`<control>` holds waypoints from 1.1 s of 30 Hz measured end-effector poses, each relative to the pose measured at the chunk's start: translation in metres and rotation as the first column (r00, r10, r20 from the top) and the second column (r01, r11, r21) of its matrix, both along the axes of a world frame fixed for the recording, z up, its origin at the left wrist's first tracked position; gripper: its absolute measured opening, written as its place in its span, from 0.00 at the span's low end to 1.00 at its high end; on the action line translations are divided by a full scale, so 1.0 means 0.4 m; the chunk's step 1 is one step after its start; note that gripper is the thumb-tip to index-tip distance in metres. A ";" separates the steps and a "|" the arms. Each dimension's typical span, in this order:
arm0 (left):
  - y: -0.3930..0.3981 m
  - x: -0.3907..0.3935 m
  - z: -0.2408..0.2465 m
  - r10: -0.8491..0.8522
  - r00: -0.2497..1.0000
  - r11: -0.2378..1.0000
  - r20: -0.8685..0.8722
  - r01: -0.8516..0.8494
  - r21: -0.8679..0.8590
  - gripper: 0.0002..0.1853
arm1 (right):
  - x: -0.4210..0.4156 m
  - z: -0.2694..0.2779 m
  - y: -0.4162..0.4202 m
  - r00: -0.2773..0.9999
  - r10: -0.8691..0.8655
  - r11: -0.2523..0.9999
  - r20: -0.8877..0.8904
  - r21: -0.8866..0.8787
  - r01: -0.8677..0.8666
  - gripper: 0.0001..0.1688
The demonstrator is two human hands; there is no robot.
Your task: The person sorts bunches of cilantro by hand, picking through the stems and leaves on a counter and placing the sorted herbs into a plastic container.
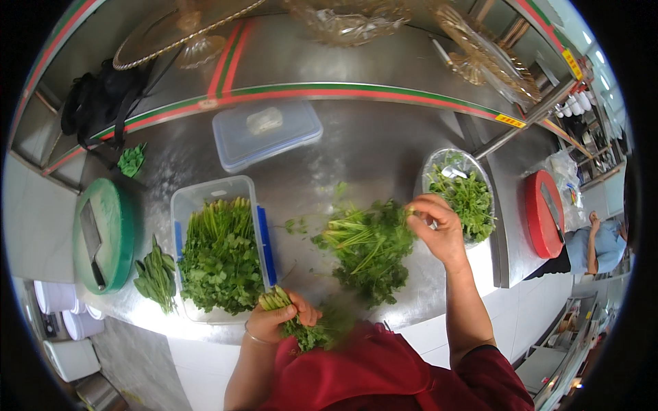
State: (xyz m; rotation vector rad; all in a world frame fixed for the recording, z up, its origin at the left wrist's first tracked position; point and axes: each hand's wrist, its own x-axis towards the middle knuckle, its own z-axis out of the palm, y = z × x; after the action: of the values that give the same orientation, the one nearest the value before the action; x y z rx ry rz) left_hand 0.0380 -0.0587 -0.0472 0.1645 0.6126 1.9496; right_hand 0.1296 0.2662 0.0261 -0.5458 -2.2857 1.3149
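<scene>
My left hand (282, 314), with a bangle at the wrist, is closed around a bunch of cilantro (303, 331), stem ends up, close to my red apron. My right hand (437, 226) is raised between a loose pile of cilantro (370, 246) on the steel table and a bag-lined container of greens (462, 205); thumb and fingertips meet at a small bit of green stem. Left of the pile, a clear plastic bin (213, 187) holds cilantro packed with its stems towards the far side. Loose sprigs lie between the bin and the pile.
At left are a green round chopping board (121, 246) with a cleaver (90, 231) and some leafy greens (156, 275). A lidded plastic box (267, 136) stands behind the bin. A red board (537, 221) bears another knife (551, 205). A steel shelf overhangs the back; another person (599, 246) is far right.
</scene>
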 end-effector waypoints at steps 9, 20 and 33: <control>-0.005 0.036 0.039 -0.001 1.000 0.998 -0.019 0.000 -0.063 0.10 | 0.089 0.089 0.017 0.910 -0.137 0.814 -0.391 -0.568 -0.121 0.11; -0.038 0.075 0.064 0.053 0.998 0.989 -0.041 -0.058 -0.137 0.09 | 0.133 0.106 0.025 0.787 -0.247 0.624 -0.565 -0.714 -0.316 0.12; 0.004 0.054 0.131 0.060 0.976 0.952 -0.212 -0.119 -0.281 0.07 | 0.088 0.090 -0.006 0.985 -0.008 0.928 -0.172 -0.367 -0.057 0.07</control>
State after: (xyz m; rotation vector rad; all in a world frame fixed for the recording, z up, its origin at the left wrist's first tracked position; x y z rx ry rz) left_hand 0.0597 -0.0573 0.0051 0.1507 1.0506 1.9171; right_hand 0.1650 0.2639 0.0621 -0.5032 -1.9191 1.7510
